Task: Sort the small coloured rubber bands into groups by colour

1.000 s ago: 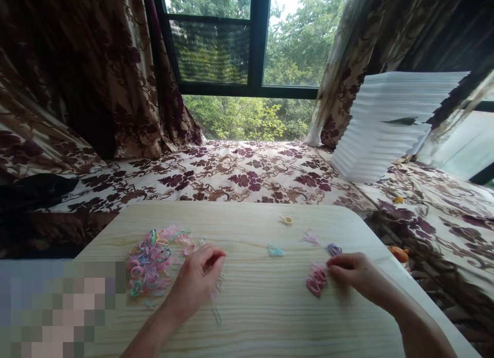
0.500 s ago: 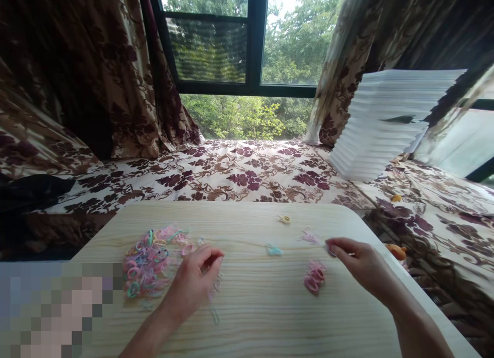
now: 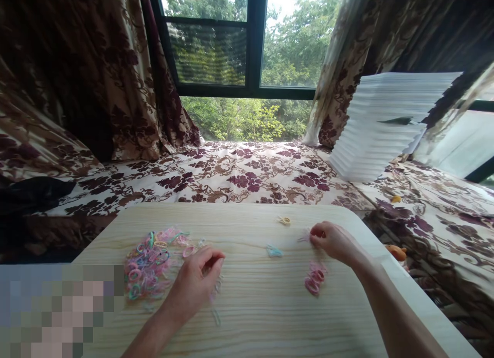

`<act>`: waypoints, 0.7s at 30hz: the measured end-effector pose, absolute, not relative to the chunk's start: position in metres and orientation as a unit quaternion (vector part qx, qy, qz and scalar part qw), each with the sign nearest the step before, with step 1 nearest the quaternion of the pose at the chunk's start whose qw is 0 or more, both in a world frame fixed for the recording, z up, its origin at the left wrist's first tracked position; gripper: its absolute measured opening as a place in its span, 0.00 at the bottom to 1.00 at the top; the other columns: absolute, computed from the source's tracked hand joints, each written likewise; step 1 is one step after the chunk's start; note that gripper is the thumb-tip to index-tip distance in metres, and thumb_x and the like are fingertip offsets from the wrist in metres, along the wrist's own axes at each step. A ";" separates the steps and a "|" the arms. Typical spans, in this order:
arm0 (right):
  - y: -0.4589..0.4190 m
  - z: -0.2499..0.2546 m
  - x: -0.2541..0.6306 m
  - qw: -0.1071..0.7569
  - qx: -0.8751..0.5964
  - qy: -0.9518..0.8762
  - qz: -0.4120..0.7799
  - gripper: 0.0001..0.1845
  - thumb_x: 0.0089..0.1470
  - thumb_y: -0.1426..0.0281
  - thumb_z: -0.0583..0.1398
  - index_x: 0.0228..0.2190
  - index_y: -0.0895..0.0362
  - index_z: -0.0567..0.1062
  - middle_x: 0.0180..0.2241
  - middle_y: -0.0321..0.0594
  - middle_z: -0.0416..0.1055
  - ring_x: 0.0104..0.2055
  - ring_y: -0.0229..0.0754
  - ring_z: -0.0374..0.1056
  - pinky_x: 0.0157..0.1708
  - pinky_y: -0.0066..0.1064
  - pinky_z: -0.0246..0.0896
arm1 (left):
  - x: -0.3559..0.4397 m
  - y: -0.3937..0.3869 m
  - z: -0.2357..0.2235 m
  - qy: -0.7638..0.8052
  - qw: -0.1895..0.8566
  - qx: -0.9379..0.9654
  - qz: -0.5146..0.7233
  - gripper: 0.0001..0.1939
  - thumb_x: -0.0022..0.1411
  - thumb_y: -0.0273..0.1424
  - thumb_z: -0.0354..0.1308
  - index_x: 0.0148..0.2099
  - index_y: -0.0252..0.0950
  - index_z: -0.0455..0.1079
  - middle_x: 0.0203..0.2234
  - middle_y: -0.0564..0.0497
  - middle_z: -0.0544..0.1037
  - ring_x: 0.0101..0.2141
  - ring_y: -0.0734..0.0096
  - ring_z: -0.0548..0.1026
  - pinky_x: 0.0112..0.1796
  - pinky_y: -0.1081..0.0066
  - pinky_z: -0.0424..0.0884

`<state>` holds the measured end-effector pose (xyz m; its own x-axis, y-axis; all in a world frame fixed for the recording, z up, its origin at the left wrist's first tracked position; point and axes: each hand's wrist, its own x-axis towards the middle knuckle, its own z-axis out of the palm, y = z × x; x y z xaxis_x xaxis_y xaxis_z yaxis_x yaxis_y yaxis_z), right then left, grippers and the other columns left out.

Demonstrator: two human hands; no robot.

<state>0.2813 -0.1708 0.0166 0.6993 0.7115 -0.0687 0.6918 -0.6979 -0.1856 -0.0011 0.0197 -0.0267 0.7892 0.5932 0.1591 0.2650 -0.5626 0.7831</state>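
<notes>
A mixed heap of small coloured elastic hair ties [image 3: 148, 268] lies at the left of the wooden table [image 3: 254, 311]. Just right of it is my left hand [image 3: 195, 281], fingers curled and thumb close to the index; whatever they hold is hidden. Several pale hair ties [image 3: 216, 314] lie beside and below that hand. My right hand [image 3: 334, 242] is pinched over a small lilac bunch of hair ties [image 3: 303, 235], its fingertips covering part of it. Nearby are a pink group of hair ties [image 3: 314, 280], a light blue bunch [image 3: 274, 251] and a yellow hair tie [image 3: 284, 220].
Behind the table runs a ledge covered in floral cloth [image 3: 239, 178], below a window [image 3: 252, 49]. A tall stack of white sheets [image 3: 386, 129] stands at the right. An orange object [image 3: 397, 252] sits by the table's right edge. A blurred patch covers the lower left.
My right hand has moved left and away from me, from beside the lilac bunch to over it. My left hand has stayed nearly in place.
</notes>
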 end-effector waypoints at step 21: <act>-0.227 0.024 0.240 0.156 -0.896 -0.388 0.148 0.14 0.47 0.67 0.52 0.26 0.52 0.78 0.31 0.39 0.76 0.34 0.45 0.70 0.34 0.32 0.61 | -0.002 0.020 -0.029 0.244 0.385 0.865 0.208 0.11 0.59 0.33 0.48 0.34 0.36 0.71 0.29 0.50 0.74 0.32 0.71 0.72 0.34 0.74 0.68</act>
<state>0.2399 -0.2267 0.0238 0.6548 0.7418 -0.1449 0.6490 -0.6501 -0.3953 -0.0018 0.0203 -0.0287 0.7937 0.5834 0.1724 0.2627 -0.5844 0.7678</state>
